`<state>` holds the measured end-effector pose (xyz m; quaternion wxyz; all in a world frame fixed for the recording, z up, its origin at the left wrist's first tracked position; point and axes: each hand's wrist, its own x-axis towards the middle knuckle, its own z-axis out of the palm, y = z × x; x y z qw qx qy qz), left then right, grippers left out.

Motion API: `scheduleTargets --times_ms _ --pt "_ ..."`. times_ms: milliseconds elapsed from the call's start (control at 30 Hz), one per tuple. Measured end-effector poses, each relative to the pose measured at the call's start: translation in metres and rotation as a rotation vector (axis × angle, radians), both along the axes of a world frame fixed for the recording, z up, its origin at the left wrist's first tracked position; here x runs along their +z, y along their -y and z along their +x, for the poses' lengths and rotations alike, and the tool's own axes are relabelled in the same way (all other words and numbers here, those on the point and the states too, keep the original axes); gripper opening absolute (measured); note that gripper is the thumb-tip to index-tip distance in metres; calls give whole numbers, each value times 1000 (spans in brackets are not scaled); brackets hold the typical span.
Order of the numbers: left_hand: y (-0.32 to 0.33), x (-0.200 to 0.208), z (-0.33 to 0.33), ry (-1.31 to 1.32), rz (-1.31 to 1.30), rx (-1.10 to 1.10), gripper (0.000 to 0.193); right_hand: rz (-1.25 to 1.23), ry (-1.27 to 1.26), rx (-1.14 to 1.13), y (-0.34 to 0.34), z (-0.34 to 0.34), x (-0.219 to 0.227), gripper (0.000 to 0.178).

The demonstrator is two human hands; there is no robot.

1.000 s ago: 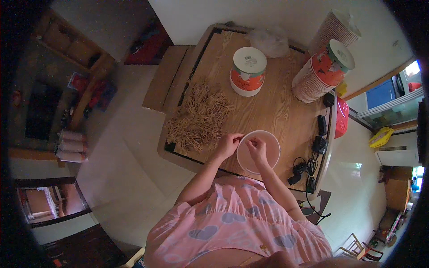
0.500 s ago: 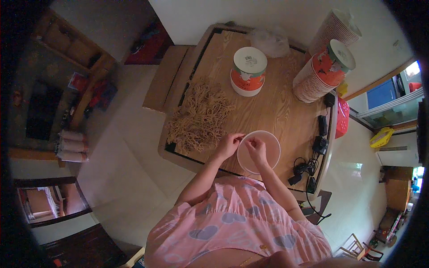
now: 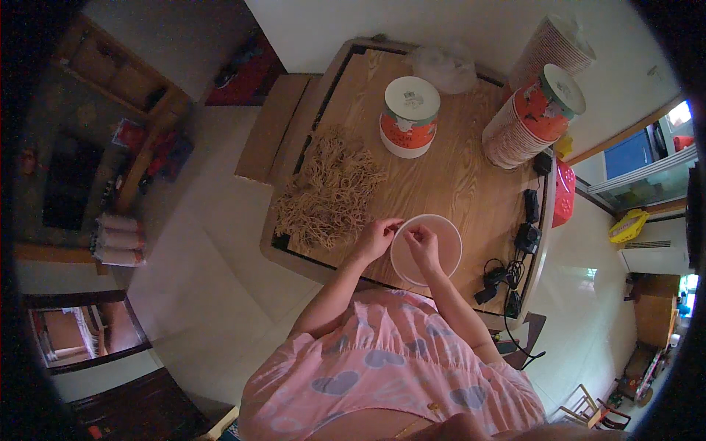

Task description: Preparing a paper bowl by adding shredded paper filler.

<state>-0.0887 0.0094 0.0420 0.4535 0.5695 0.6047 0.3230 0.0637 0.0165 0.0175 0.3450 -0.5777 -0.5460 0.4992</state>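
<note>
A white round bowl (image 3: 441, 234) stands on the wooden table (image 3: 456, 184) right in front of me. My left hand (image 3: 376, 239) rests at the bowl's left rim, fingers curled on the edge. Over the bowl's inside hovers my right hand (image 3: 423, 242), fingertips pinched together; whether anything is between them is too small to see. A pile of tan dried noodle-like strands (image 3: 327, 192) lies on the table just left of my left hand.
A lidded orange-and-white tub (image 3: 409, 116) stands mid-table. A leaning stack of paper cups with lids (image 3: 531, 121) is at the right, another stack (image 3: 553, 45) behind it, and a clear plastic bag (image 3: 445, 67) at the back. Black chargers and cables (image 3: 515, 250) lie along the right edge.
Both hands stay at the bowl; only the fingers of my right hand have shifted slightly over it.
</note>
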Motion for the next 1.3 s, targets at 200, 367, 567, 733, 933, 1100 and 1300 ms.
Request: scheduleTargets --times_ms 200,367,567,733,933,1100,1300 --pt "0 7 2 -1 0 12 33 37 6 0 0 1 -5 12" --pt "1 6 1 9 42 20 32 20 5 8 1 -1 10 13" --pt "0 -2 1 63 86 19 32 1 -10 -4 0 -1 12 13" --pt "0 -2 1 18 75 -2 32 -18 -20 -2 -1 0 3 13" --pt "0 1 -1 7 -4 -22 31 -40 37 28 -3 1 2 14" --pt "1 -12 -1 -60 76 -13 26 -63 57 37 -4 0 5 15" --pt "-3 -9 3 -155 170 -36 16 -28 113 53 -5 6 9 13"
